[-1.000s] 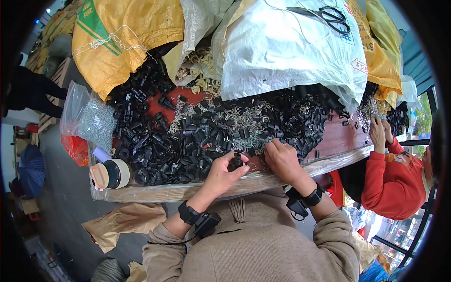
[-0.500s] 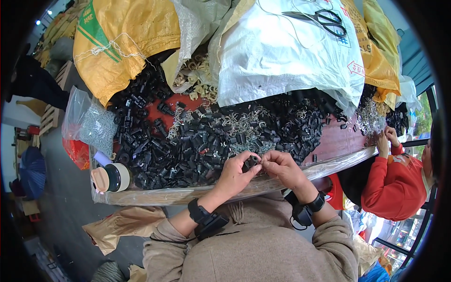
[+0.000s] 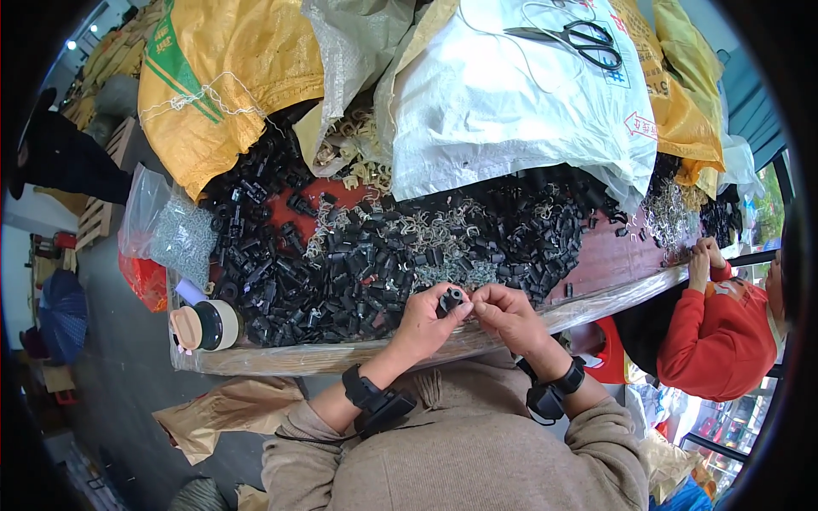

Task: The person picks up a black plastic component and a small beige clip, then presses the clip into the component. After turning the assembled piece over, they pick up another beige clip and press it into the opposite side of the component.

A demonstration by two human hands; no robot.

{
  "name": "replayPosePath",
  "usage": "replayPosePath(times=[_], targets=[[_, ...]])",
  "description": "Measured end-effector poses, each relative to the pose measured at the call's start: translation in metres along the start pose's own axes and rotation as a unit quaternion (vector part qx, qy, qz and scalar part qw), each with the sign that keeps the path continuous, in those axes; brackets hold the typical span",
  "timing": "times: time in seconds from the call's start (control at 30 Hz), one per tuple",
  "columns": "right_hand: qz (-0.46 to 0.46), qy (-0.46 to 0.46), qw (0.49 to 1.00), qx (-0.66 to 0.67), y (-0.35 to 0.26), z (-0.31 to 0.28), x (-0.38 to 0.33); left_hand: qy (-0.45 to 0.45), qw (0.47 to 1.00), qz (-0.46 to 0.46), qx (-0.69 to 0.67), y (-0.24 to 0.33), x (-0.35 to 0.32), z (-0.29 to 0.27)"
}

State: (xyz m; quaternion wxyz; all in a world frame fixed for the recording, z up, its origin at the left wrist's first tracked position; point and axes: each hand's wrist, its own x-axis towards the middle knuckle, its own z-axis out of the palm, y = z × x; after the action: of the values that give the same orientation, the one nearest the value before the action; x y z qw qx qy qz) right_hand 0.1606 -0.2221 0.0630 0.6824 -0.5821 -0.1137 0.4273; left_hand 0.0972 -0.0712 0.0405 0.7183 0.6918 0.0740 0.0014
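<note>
Over the table's near edge, my left hand (image 3: 420,327) is closed around a small black plastic fitting (image 3: 451,298) with a round hole in its visible end. My right hand (image 3: 509,318) is beside it with thumb and forefinger pinched together, almost touching the fitting. Whatever sits in that pinch is too small to make out. Just beyond both hands spreads a heap of black plastic parts (image 3: 341,285). Pale curved clips (image 3: 443,220) lie on the heap, and small silvery-grey pieces (image 3: 460,272) are scattered nearest my hands.
White (image 3: 511,111) and yellow sacks (image 3: 239,60) cover the far side; black scissors (image 3: 579,41) rest on the white one. At left stand a lidded cup (image 3: 213,325) and a clear bag of small metal pieces (image 3: 183,238). A person in red (image 3: 720,332) works at right.
The black fitting has turned in my left hand, so its round hole shows more plainly. My right fingertips have shifted slightly away from it and remain pinched.
</note>
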Motion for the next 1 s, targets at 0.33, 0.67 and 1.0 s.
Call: replayPosePath(times=[0.33, 0.67, 1.0], targets=[[-0.114, 0.031, 0.988, -0.103, 0.02, -0.001, 0.012, -0.069, 0.921, -0.207, -0.322, -0.004, 0.004, -0.013], [-0.318, 0.044, 0.808, -0.494, -0.011, 0.019, 0.002, -0.05, 0.88, -0.224, -0.416, -0.004, -0.018, -0.015], [-0.354, 0.009, 0.719, -0.598, -0.02, 0.03, 0.005, -0.045, 0.922, -0.214, -0.319, -0.007, -0.029, -0.016]])
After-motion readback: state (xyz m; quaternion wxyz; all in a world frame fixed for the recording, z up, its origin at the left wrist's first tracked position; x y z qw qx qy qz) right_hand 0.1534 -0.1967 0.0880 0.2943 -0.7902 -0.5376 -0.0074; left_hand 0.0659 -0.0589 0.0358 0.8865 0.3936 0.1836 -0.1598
